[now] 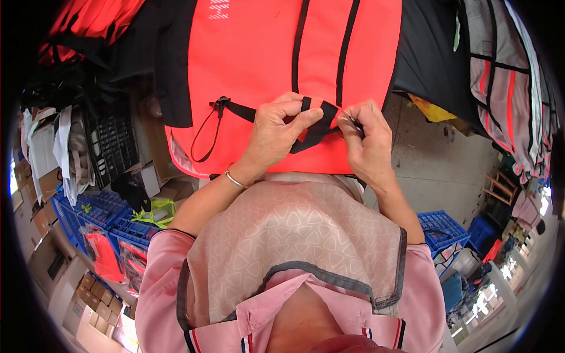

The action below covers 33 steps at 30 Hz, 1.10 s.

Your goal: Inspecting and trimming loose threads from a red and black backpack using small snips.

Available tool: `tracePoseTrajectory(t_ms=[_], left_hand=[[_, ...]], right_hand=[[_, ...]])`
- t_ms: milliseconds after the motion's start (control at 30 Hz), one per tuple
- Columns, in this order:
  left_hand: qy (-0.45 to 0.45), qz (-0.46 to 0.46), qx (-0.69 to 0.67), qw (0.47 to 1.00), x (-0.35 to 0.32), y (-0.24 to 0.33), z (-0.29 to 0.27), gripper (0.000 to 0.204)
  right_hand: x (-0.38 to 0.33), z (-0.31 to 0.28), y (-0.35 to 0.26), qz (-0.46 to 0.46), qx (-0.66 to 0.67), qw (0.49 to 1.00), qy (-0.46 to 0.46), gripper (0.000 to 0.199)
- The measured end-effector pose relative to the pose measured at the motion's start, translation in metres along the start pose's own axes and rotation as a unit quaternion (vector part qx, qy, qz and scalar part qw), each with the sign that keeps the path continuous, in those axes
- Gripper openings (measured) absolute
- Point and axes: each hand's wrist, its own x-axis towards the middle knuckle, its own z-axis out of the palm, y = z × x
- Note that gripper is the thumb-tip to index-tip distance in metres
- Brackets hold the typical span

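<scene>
In front of me lies a bright orange-red fabric piece (pixel 241 65) with black side panels, two long black bands and a pale printed mark. My left hand (pixel 273 135), a bangle at its wrist, pinches a black webbing strap (pixel 318 130) between thumb and fingers near the lower edge. Close to its right, my right hand (pixel 369 138) is closed at the strap's other side. Something small and dark shows between its thumb and finger, too hidden to name. Left of my left hand, a thin cord loop (pixel 201 154) hangs from a black cord lock (pixel 220 105).
Blue plastic crates (pixel 120 220) stand at the left with bagged orange-red goods; another blue crate (pixel 441 230) is at the right. Grey fabric pieces with black trim (pixel 506 76) hang at the far right. A black crate (pixel 112 141) and cardboard boxes (pixel 97 294) are on the left.
</scene>
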Motion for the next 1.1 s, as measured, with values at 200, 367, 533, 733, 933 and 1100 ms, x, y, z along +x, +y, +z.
tracePoseTrajectory(t_ms=[200,367,533,733,933,1100], left_hand=[[-0.001,0.005,-0.035,0.999,0.0,-0.003,0.003,0.019],[-0.006,-0.008,-0.034,0.999,0.002,0.007,0.0,0.019],[-0.021,-0.018,-0.009,1.0,0.004,0.007,-0.002,0.021],[-0.027,-0.082,0.0,0.996,0.011,0.009,-0.011,0.024],[-0.028,-0.156,-0.166,0.973,0.023,0.017,-0.011,0.023],[0.031,-0.126,-0.17,0.977,0.029,0.013,-0.006,0.027]], right_hand=[[0.008,-0.013,0.007,0.005,0.031,0.996,-0.083,0.02],[0.011,-0.011,0.004,0.015,0.025,0.997,-0.078,0.014],[0.013,-0.013,0.005,-0.074,-0.126,0.987,-0.064,0.026],[0.027,-0.001,0.013,-0.233,-0.174,0.956,-0.037,0.019],[0.057,-0.009,-0.001,-0.234,-0.183,0.95,-0.094,0.02],[0.069,-0.011,0.004,-0.185,-0.142,0.963,-0.138,0.026]])
